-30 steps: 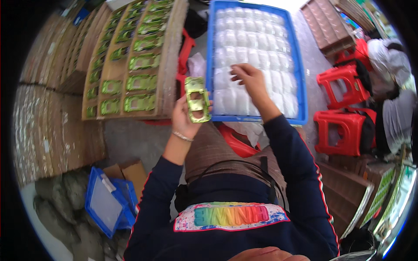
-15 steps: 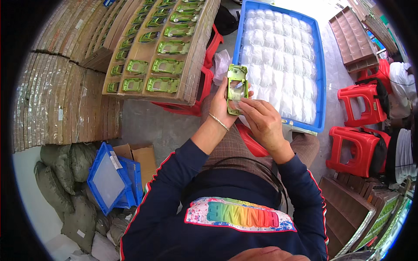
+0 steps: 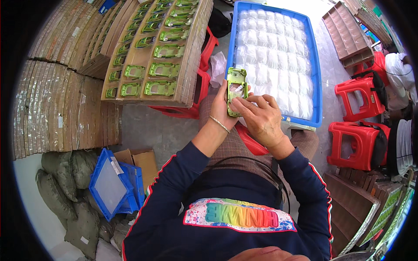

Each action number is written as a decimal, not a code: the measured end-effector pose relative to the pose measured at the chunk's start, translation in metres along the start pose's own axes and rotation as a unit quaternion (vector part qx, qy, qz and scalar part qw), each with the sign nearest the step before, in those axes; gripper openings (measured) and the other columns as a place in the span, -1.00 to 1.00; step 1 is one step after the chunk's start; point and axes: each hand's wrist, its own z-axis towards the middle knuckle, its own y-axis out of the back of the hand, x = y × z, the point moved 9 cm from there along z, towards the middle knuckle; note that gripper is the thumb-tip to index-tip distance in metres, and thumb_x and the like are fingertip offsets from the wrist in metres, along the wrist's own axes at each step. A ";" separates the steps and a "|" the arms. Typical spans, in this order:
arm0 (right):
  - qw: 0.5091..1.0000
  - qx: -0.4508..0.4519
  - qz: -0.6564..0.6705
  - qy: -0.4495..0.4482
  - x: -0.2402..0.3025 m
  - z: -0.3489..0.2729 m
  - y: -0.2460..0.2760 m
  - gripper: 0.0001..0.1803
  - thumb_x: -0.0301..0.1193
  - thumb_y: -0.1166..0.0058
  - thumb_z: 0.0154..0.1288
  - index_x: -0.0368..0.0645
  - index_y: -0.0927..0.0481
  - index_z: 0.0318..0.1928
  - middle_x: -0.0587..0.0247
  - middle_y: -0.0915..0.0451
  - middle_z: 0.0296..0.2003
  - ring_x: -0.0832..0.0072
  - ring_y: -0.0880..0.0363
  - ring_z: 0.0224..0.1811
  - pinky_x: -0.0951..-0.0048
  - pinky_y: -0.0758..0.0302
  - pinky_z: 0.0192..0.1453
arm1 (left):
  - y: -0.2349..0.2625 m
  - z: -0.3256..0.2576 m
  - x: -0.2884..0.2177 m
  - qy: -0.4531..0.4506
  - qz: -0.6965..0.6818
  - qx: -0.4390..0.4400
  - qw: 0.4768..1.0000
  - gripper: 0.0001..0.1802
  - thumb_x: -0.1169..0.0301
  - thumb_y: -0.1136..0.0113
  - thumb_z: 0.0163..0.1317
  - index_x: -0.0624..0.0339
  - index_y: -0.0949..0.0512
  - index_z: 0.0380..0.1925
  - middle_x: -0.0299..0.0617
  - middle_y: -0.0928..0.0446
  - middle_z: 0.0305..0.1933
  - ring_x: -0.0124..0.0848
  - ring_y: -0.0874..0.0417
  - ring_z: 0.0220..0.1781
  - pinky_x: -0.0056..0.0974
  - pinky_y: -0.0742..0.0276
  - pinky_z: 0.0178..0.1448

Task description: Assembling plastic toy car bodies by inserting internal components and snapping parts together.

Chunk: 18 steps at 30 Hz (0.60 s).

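The left hand (image 3: 221,103) grasps a green toy-car shell (image 3: 237,77) near the blue tray (image 3: 317,82), the right hand (image 3: 264,118) touching its lower end (any pinch is hidden), so this piece looks unfinished, with more green shells (image 3: 164,70) lying in the compartment tray (image 3: 138,55).

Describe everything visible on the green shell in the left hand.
The green shell is shaped like a toy car body: elongated, slightly shiny, plastic-looking, with an opening mid-body where something pale shows, too small to identify. Its long axis points away from the wearer. The left hand grips it from the left; fingers of the right hand are at its near half, partly covering it. In view, it overlaps the blue tray's left edge.
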 end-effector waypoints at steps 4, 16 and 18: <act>1.000 0.012 -0.008 -0.011 -0.001 -0.001 0.000 -0.63 -0.45 -0.17 -0.01 -0.02 -0.62 -0.09 0.41 -0.68 -0.10 0.49 -0.57 -0.14 0.37 -0.39 -0.11 | 0.000 0.001 0.002 0.009 -0.013 0.005 1.000 -0.43 -0.03 0.33 0.49 0.16 -0.41 0.16 0.01 -0.56 0.00 -0.10 -0.61 0.00 -0.05 -0.55 0.15; 0.999 0.042 -0.017 -0.009 -0.006 0.000 -0.007 -0.74 -0.41 -0.12 0.03 -0.08 -0.58 -0.19 0.40 -0.63 -0.13 0.43 -0.52 -0.09 0.37 -0.35 -0.09 | 0.006 0.004 0.002 0.003 0.005 0.002 1.000 -0.45 -0.01 0.32 0.50 0.16 -0.41 0.15 0.01 -0.56 0.01 -0.19 -0.61 0.01 -0.12 -0.56 0.13; 0.998 0.057 -0.016 -0.003 -0.006 0.001 -0.009 -0.77 -0.41 -0.11 0.04 -0.09 -0.57 -0.22 0.39 -0.62 -0.18 0.43 -0.51 -0.09 0.37 -0.35 -0.09 | 0.009 0.005 0.001 -0.010 0.009 -0.015 1.000 -0.45 -0.01 0.34 0.50 0.16 -0.41 0.15 0.00 -0.56 0.02 -0.22 -0.61 0.01 -0.14 -0.56 0.13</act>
